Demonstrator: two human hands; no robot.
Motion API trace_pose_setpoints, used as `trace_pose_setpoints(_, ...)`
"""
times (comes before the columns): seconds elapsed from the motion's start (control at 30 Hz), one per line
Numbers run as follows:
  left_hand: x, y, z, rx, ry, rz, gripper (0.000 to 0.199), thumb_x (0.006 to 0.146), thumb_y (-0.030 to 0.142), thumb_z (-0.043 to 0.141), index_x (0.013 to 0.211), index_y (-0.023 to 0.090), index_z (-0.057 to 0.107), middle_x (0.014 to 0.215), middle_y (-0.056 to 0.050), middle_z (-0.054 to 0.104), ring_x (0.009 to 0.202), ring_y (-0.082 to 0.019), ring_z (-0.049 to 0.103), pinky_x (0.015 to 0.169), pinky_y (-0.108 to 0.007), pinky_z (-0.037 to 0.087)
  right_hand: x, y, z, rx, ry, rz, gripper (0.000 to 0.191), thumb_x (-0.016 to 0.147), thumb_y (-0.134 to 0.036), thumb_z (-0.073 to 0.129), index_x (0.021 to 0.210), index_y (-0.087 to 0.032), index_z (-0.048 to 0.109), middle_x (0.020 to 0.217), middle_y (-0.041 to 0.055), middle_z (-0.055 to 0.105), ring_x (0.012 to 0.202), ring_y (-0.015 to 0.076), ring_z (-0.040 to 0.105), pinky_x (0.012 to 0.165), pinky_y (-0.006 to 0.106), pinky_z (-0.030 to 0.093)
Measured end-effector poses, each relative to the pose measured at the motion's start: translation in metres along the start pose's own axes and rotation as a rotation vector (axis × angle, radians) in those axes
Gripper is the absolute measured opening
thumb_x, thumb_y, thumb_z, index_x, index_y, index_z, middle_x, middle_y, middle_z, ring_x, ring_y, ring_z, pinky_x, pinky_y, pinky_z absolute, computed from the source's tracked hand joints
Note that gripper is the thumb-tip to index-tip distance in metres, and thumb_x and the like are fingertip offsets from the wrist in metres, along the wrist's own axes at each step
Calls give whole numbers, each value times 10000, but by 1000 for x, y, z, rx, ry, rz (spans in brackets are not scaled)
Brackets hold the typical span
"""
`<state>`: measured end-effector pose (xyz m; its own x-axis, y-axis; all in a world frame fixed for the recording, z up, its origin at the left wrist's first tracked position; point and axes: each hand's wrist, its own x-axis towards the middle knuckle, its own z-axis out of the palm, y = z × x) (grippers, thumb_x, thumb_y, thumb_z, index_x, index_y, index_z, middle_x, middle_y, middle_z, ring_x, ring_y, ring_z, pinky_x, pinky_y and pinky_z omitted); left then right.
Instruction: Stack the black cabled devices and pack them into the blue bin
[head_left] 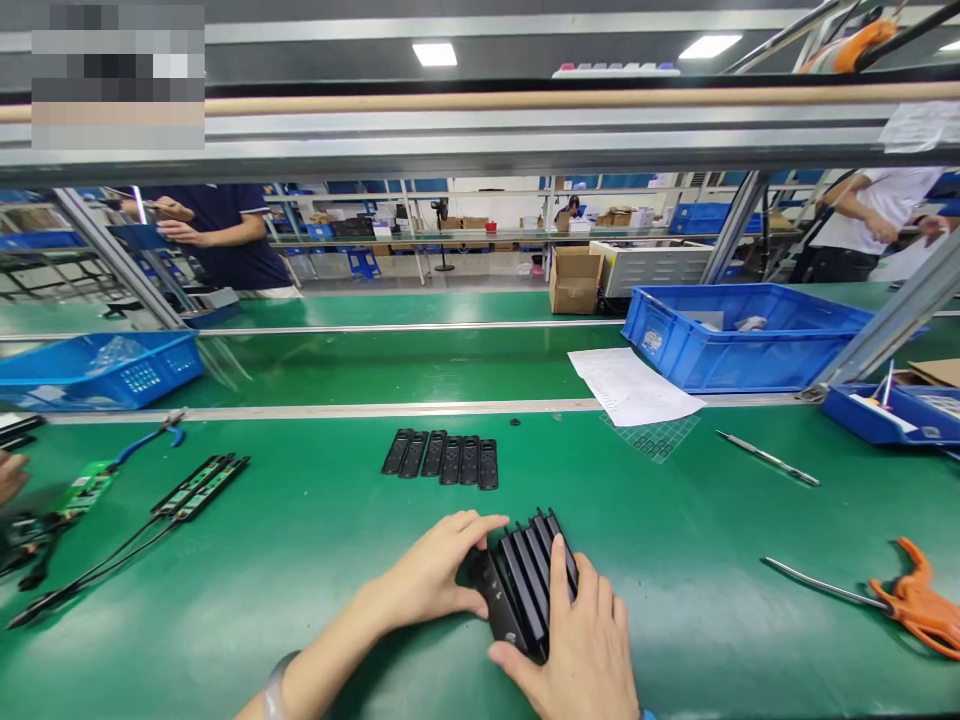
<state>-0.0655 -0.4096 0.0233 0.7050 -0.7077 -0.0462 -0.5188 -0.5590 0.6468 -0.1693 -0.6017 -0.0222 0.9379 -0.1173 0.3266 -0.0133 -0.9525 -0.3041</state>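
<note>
Hands: left hand (pixel 439 570) and right hand (pixel 581 635) grasping a fanned stack of black covers (pixel 525 585) on the tabletop (pixel 315 560); even pressure from both sides should square them.

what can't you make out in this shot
Head view:
- Black parts: lower ends hidden by the right hand and left hand.
- Blue bin: contents mostly hidden by its wall.
- Orange tool: cut by the right edge.
- Paper sheet: print too small.
</note>
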Motion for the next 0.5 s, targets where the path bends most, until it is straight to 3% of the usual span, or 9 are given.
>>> trace_pose_setpoints(0.07,4,5,14,-32,52,-6,801,718,418,786,1387,301,361,1056,-56,520,988,-236,530,893,-391,465,-1,-1,-2,11,3,-6,958,669,-497,702,1435,-71,316,1218,240,471,1027,387,462,860,527,373)
trace_pose_setpoints(0.13,8,8,22,-104,44,25,980,661,534,793,1447,295,258,1231,-111,452,1134,-284,484,989,-453,427,-3,2,-2,22,3,-40,893,658,-347,666,1438,-106,306,1237,218,477,1038,375,460,875,528,366)
trace_pose_setpoints(0.2,12,8,25,-215,-22,85,1236,556,705,761,1499,266,92,1468,-172,241,1345,-359,291,1115,-517,287,-8,8,1,27,9,-88,900,611,-284,638,1434,-145,302,1265,203,475,1057,378,454,877,537,362)
trace_pose_setpoints(0.27,15,7,28,-297,-108,137,1347,519,831,652,1504,230,-44,1564,-174,16,1431,-380,63,1167,-541,115,-13,16,6,23,22,-113,951,566,-272,636,1439,-162,274,1293,206,462,1072,392,446,874,550,363)
trace_pose_setpoints(0.37,14,6,35,-318,-168,180,1272,579,893,482,1501,218,-77,1576,-141,-68,1438,-362,-34,1165,-547,10,-18,21,15,39,39,-124,1024,571,-338,671,1462,-116,218,1279,243,459,1051,404,452,854,562,386)
trace_pose_setpoints(0.43,11,9,40,-347,-160,189,1188,617,889,434,1507,249,-26,1581,-102,-59,1440,-354,-17,1170,-537,15,-20,17,15,56,12,-77,1040,567,-359,697,1462,-73,251,1258,253,466,1048,403,450,870,565,396)
trace_pose_setpoints(0.5,7,15,43,-439,-139,156,1097,650,864,454,1506,301,63,1587,-54,1,1443,-347,33,1178,-528,30,-18,9,10,69,-62,31,1037,515,-278,717,1449,-59,323,1279,242,457,1086,407,433,941,572,372)
